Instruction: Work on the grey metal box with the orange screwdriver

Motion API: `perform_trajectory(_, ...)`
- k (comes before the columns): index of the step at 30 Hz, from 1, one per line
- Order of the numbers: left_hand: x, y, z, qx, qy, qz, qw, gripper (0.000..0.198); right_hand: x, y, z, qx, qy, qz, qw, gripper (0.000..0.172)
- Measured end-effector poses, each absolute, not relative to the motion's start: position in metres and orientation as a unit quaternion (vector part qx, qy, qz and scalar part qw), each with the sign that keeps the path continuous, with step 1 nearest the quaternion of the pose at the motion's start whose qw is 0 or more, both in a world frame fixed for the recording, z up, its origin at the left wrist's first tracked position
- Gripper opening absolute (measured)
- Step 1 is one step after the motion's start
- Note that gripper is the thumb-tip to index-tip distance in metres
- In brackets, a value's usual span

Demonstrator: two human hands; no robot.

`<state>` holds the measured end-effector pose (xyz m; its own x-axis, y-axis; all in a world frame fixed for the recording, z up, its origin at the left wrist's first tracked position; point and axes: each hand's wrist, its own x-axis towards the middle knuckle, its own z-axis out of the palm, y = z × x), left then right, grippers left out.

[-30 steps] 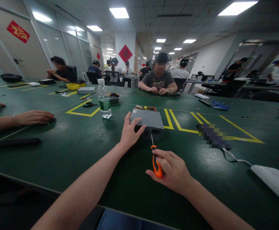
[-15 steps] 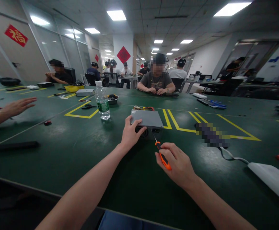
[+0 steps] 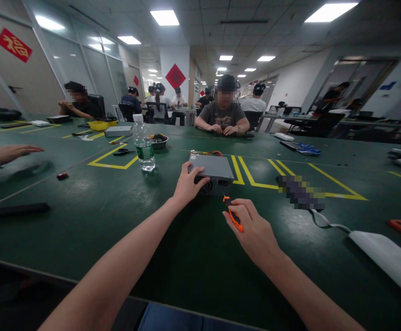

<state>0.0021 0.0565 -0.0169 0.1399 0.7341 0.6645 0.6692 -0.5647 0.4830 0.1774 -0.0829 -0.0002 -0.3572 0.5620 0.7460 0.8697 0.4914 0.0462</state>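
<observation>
A grey metal computer power supply unit (image 3: 216,166) lies on the green table, its fan grille and power socket facing me and coloured cables behind it. My left hand (image 3: 186,186) grips its left side, fingers on the top and thumb against the fan face. My right hand (image 3: 254,230) is closed round the black and orange handle of a screwdriver (image 3: 235,218). The thin shaft points up at the lower part of the unit's face, beside the socket. Whether the tip sits on a screw is too small to tell.
A water bottle (image 3: 144,145) stands left of the unit, with a metal bowl (image 3: 159,143) behind it. Another person's hand (image 3: 10,154) is at the far left. On the right lie a pixelated dark object (image 3: 300,192) and a white power strip (image 3: 385,257). A person sits opposite.
The view has shifted slightly. Both hands keep their grip, and the screwdriver stays at the unit's face. At the far left, the other person's hand has lowered and flattened.
</observation>
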Motion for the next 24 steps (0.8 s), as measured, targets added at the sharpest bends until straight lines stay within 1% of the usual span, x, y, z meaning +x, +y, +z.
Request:
perform_trajectory(6, 0.004, 0.056, -0.014, 0.739, 0.477, 0.473, 0.052, 0.030, 0.173, -0.084, -0.003, -0.487, -0.788, -0.243, 0.287, 0.017)
perform_trajectory(8, 0.007, 0.048, -0.010, 0.746, 0.472, 0.470, 0.013, 0.029, 0.171, -0.084, -0.003, -0.496, -0.787, -0.227, 0.288, 0.016)
perform_trajectory(10, 0.012, 0.039, -0.007, 0.773, 0.455, 0.440, -0.051, 0.029, 0.171, -0.083, -0.004, -0.500, -0.787, -0.208, 0.297, 0.015)
perform_trajectory(12, 0.018, 0.032, -0.005, 0.793, 0.440, 0.412, -0.085, 0.029, 0.172, -0.083, -0.004, -0.494, -0.790, -0.200, 0.303, 0.016)
perform_trajectory(16, 0.031, 0.027, -0.005, 0.785, 0.466, 0.404, -0.058, 0.029, 0.176, -0.081, -0.005, -0.441, -0.814, -0.224, 0.305, 0.015)
perform_trajectory(20, 0.037, 0.032, -0.005, 0.765, 0.489, 0.414, -0.061, 0.017, 0.180, -0.076, -0.003, -0.392, -0.810, -0.279, 0.335, 0.010)
perform_trajectory(22, 0.038, 0.035, -0.005, 0.761, 0.494, 0.416, -0.060, 0.014, 0.182, -0.074, -0.002, -0.395, -0.801, -0.274, 0.357, 0.008)
perform_trajectory(24, 0.037, 0.036, -0.004, 0.764, 0.494, 0.412, -0.051, 0.014, 0.183, -0.073, -0.004, -0.409, -0.799, -0.242, 0.368, 0.010)
